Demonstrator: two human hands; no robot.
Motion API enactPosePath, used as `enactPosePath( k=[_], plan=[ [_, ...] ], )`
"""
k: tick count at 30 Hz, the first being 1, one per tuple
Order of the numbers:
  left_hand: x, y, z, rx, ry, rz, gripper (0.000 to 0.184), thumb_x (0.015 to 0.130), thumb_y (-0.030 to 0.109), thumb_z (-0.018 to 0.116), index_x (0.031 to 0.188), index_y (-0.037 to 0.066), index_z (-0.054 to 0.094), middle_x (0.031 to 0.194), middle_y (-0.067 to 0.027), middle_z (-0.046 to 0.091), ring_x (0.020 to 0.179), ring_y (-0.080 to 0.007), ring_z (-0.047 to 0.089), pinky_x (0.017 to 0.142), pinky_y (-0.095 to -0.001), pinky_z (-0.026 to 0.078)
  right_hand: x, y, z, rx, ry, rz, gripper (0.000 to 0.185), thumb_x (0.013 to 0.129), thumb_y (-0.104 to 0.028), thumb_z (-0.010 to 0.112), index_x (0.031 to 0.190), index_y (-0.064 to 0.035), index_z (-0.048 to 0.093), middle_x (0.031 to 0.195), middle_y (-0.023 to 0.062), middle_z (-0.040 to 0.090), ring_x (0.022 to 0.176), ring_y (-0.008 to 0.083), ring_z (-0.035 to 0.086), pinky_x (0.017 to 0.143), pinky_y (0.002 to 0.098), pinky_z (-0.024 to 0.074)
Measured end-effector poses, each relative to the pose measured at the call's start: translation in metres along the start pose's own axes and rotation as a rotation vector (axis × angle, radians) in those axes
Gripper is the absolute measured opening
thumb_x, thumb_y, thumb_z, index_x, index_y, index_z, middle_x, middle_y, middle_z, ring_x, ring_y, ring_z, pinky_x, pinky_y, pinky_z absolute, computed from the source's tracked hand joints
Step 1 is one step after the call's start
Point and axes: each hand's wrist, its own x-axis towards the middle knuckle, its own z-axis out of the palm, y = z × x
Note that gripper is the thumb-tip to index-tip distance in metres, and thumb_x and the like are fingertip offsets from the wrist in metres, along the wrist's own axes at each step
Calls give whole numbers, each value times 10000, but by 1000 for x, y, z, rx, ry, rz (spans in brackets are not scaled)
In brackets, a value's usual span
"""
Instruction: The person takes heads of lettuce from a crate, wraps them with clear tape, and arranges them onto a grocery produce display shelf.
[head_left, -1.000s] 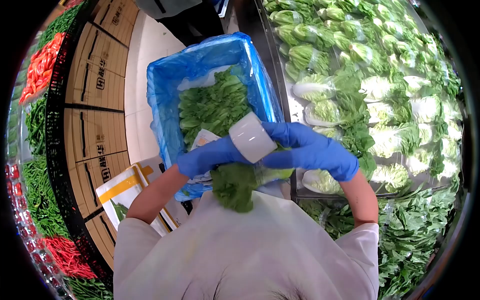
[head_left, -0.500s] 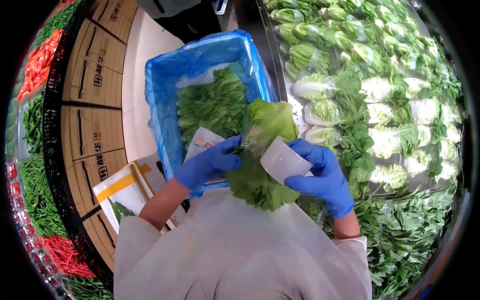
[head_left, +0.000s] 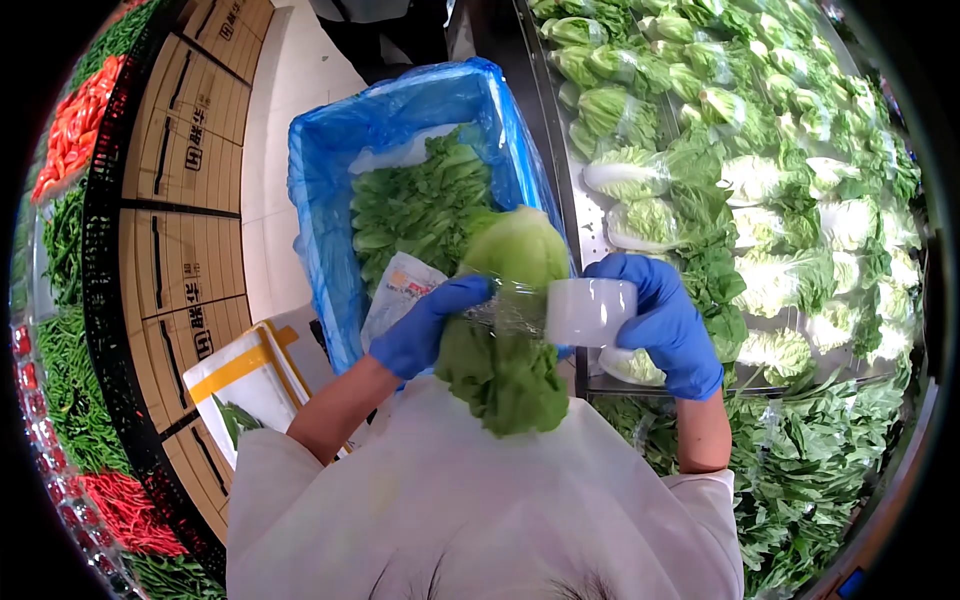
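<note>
A head of lettuce hangs in front of my chest, its pale base upward and its leafy end down. A clear film band goes around its middle. My left hand, in a blue glove, closes on the lettuce from the left at the band. My right hand, also gloved, grips a roll of clear film by its right end. That roll sits against the lettuce's right side. Beneath, a blue-lined crate contains more leafy greens and a printed white packet.
Wrapped cabbages and lettuces fill the metal shelf on the right, with loose leafy greens nearer me. Cardboard-look panels and a pepper display line the left. A white box stands by the crate. Another person's legs appear at the top.
The lettuce has turned so its pale rounded base shows more. My right hand and the film roll have moved slightly right and up, and the roll now lies more level.
</note>
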Motion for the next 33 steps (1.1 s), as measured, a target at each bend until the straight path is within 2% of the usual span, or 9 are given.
enactPosePath(
  k=[6, 11, 17, 19, 21, 25, 30, 32, 33],
  plan=[
    [-9, -15, -15, -261, -114, 154, 819, 755, 551, 574, 1344, 63, 281, 1294, -162, 400, 1154, -295, 454, 960, -447, 401, -4, -3, 7, -167, 125, -79, 282, 513, -116, 696, 711, -37, 512, 723, 25, 535, 669, 114, 492, 622, 252, 398],
    [7, -34, -27, -621, -586, 185, 576, 869, 406, 495, 1323, 91, 335, 1314, -129, 395, 1181, -266, 423, 966, -439, 383, -9, 6, 6, -20, 71, -183, 241, 598, -54, 707, 794, -40, 566, 764, -22, 563, 702, 56, 508, 640, 217, 415],
    [-17, -9, 8, -451, -589, 265, 499, 880, 372, 465, 1279, 95, 351, 1244, -96, 436, 1117, -244, 462, 915, -423, 383, -12, -1, 10, -4, 8, -226, 195, 618, -101, 706, 704, -22, 550, 719, -1, 555, 640, 59, 482, 562, 216, 382],
    [-29, 6, 16, -351, -607, 360, 473, 884, 360, 455, 1264, 96, 356, 1221, -85, 450, 1096, -237, 475, 898, -418, 383, -6, -7, 24, -73, 91, -215, 269, 608, -172, 703, 643, -24, 480, 635, 65, 516, 630, 172, 515, 579, 301, 417],
    [-50, 32, 30, -224, -683, 523, 448, 887, 349, 445, 1249, 98, 362, 1198, -74, 464, 1074, -230, 488, 881, -413, 383, 10, 22, 14, -716, 249, -129, 331, 646, -245, 735, 761, 22, 576, 688, 61, 560, 701, 150, 551, 636, 311, 451],
    [-99, 84, 52, -13, -833, 864, 399, 895, 326, 424, 1219, 100, 372, 1151, -52, 491, 1031, -216, 513, 847, -403, 383, 55, 152, -50, -635, 386, -135, 384, 702, -351, 701, 794, 12, 620, 674, 86, 570, 659, 127, 516, 587, 298, 438],
    [-78, 49, 11, 120, -230, 748, 425, 857, 270, 452, 1224, 69, 380, 1110, -59, 517, 1017, -230, 530, 844, -422, 408, 19, 5, -22, 413, 139, -269, 346, 734, -182, 647, 1004, 12, 551, 889, 94, 598, 798, 190, 606, 740, 320, 504],
    [-57, 32, -9, 164, 81, 646, 462, 829, 240, 478, 1238, 48, 381, 1098, -71, 525, 1021, -244, 532, 853, -439, 425, 31, -5, -8, 944, -538, -473, 372, 727, -140, 628, 1037, 33, 519, 926, 120, 586, 876, 263, 598, 770, 344, 500],
    [-51, 29, -9, 184, 235, 594, 481, 816, 225, 490, 1245, 37, 382, 1092, -77, 529, 1023, -251, 534, 858, -447, 434, 34, -7, 2, 923, -565, -456, 352, 711, -158, 634, 991, 23, 521, 882, 112, 559, 850, 263, 575, 759, 347, 488]
  ],
)
